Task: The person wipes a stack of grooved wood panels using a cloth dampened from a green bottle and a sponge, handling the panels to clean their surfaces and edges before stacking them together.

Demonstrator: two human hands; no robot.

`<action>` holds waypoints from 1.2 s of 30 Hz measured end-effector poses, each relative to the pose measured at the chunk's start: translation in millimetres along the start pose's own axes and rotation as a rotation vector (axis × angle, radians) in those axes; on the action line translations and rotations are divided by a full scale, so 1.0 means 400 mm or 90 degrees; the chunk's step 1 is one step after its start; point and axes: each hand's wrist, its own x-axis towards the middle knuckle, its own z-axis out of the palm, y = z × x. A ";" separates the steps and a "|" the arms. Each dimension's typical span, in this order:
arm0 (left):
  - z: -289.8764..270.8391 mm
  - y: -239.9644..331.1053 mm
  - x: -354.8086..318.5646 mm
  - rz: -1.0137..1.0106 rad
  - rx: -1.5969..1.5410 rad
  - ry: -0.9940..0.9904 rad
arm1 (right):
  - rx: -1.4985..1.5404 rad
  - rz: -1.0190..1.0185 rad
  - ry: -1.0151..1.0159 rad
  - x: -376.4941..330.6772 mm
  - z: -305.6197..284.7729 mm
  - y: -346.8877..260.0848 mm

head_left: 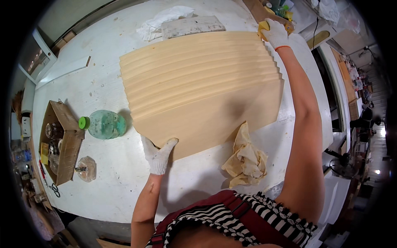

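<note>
Pleated tan sheet (202,74) from mid-view up to 12 o'clock, flat on white surface (103,202); ridges across most, smooth band along near side. Left hand (159,156), white-gloved, 8 o'clock: pinching sheet's near-left corner, thumb on top, fingers hidden beneath. Right hand (276,34), white-gloved, 1 o'clock: curled round yellow pad (263,27) at sheet's far-right corner; cannot tell if pad touching sheet. Crumpled pale-yellow cloth (247,163) at 4 o'clock, tip overlapping sheet's near edge in view. Greenish clear plastic bottle (106,124) on its side, 9 o'clock, just beside sheet, green cap (84,122) toward cardboard box (71,151) farther out; jars (53,131) inside. Small clear container (86,170) and scissors (54,189), both 8 o'clock, scissors farther out. Stained whitish slab (193,27) at 12 o'clock, just past sheet's far edge.
</note>
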 end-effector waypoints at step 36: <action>-0.024 -0.011 0.010 0.093 0.062 -0.041 | 0.587 -0.203 0.053 -0.032 -0.265 -1.134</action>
